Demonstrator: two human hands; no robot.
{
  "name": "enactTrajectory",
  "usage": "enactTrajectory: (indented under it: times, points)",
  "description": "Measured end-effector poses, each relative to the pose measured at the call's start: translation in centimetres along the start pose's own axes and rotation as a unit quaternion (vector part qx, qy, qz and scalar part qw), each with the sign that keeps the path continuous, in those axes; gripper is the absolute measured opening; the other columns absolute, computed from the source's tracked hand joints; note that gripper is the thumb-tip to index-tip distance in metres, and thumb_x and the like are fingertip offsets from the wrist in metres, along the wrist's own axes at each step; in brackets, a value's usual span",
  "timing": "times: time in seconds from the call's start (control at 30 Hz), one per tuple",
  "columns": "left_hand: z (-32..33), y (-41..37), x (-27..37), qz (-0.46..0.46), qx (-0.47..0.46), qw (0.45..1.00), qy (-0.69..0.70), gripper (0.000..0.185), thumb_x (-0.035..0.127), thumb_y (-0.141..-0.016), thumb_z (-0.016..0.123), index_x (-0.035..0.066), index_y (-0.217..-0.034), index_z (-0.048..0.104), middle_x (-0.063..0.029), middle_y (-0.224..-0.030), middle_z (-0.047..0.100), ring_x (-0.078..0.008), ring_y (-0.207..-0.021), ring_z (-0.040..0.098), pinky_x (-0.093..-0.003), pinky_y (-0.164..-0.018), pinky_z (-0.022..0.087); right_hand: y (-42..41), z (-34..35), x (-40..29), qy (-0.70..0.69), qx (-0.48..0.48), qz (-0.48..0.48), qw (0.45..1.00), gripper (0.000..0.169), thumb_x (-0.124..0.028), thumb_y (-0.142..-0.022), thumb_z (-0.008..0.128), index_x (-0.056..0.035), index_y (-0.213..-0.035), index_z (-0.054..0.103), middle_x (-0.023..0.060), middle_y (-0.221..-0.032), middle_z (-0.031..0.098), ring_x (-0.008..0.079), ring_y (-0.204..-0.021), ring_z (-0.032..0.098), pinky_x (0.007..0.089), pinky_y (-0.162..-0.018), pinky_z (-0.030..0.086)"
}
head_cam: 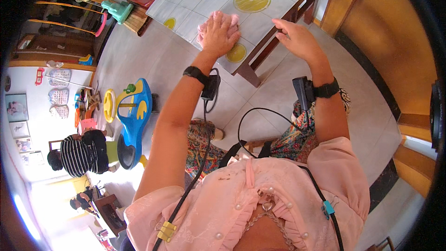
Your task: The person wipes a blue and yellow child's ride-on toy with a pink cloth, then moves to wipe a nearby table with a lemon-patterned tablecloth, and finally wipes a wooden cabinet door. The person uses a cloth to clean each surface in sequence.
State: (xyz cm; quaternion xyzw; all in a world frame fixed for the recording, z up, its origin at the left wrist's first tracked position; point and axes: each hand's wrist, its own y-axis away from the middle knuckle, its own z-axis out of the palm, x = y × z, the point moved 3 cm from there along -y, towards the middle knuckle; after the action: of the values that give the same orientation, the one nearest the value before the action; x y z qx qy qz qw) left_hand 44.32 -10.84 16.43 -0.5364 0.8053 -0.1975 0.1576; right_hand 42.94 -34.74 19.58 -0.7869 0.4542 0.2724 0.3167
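Note:
A crumpled pink cloth lies on the tabletop, which has a white tile pattern and lemon-slice prints. My left hand is spread over this cloth from above, fingers bent onto it and thumb at its right edge. Part of the cloth is hidden under the palm. Just off the table's right edge, my right hand hovers with thumb and fingers apart, and no object shows in it. Each wrist wears a black strap with a cabled black box.
Dark wooden table legs stand near my knees. To the left on the tiled floor is a blue and yellow ride-on toy car. A person in a striped top is behind it, another person farther back. A wooden door is at right.

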Motion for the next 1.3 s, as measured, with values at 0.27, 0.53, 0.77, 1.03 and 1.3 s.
enactTrajectory:
  times: [0.27, 0.53, 0.77, 1.03, 1.3]
  points:
    - [-4.3, 3.4, 6.2, 0.141, -0.086, 0.967, 0.196, 0.04, 0.023, -0.071, 0.057, 0.01, -0.109, 0.052, -0.0118, -0.121, 0.043, -0.0302, -0.113, 0.038, -0.0433, -0.093, 0.03, -0.2, 0.0, -0.7, 0.034, -0.057, 0.012, 0.998, 0.037, -0.015, -0.08, 0.051, -0.0042, -0.115, 0.047, 0.0151, -0.108, 0.054, 0.0281, -0.095, 0.054, 0.0334, -0.079, 0.043]
    - [0.0, -1.0, -4.1, 0.18, -0.013, 0.971, 0.16, 0.031, 0.014, -0.077, 0.049, 0.013, -0.108, 0.053, -0.0091, -0.118, 0.047, -0.0276, -0.113, 0.04, -0.0399, -0.091, 0.034, 0.4, 0.1, -0.1, 0.063, -0.094, -0.003, 0.994, 0.04, -0.014, -0.079, 0.053, -0.0053, -0.117, 0.045, 0.0136, -0.111, 0.053, 0.0297, -0.1, 0.05, 0.0345, -0.085, 0.04]
    - [3.6, -3.2, -15.4, 0.114, -0.056, 0.991, -0.046, 0.028, 0.017, -0.08, 0.045, 0.006, -0.105, 0.052, -0.0072, -0.114, 0.047, -0.0258, -0.109, 0.041, -0.035, -0.092, 0.032, 0.3, 0.4, -0.9, 0.104, -0.077, -0.026, 0.991, 0.043, -0.015, -0.077, 0.056, -0.0014, -0.116, 0.044, 0.017, -0.119, 0.045, 0.032, -0.111, 0.042, 0.0376, -0.092, 0.035]
    - [7.2, -3.2, -30.2, 0.021, -0.18, 0.95, -0.254, 0.035, 0.016, -0.084, 0.036, 0.005, -0.115, 0.047, -0.0056, -0.13, 0.035, -0.0265, -0.115, 0.036, -0.0356, -0.098, 0.028, -1.9, 2.4, -2.5, 0.127, -0.055, -0.068, 0.988, 0.051, -0.019, -0.072, 0.062, 0.0006, -0.115, 0.044, 0.0177, -0.121, 0.043, 0.0328, -0.115, 0.038, 0.0403, -0.094, 0.032]
    - [10.5, -3.7, -43.5, -0.238, -0.129, 0.957, -0.099, 0.043, 0.031, -0.084, 0.036, 0.017, -0.124, 0.041, -0.0144, -0.122, 0.042, -0.0321, -0.114, 0.038, -0.0412, -0.095, 0.03, -3.4, 2.2, -1.9, 0.123, -0.148, -0.059, 0.98, 0.052, -0.02, -0.067, 0.066, -0.0007, -0.112, 0.048, 0.0151, -0.122, 0.045, 0.0319, -0.114, 0.04, 0.0392, -0.093, 0.032]
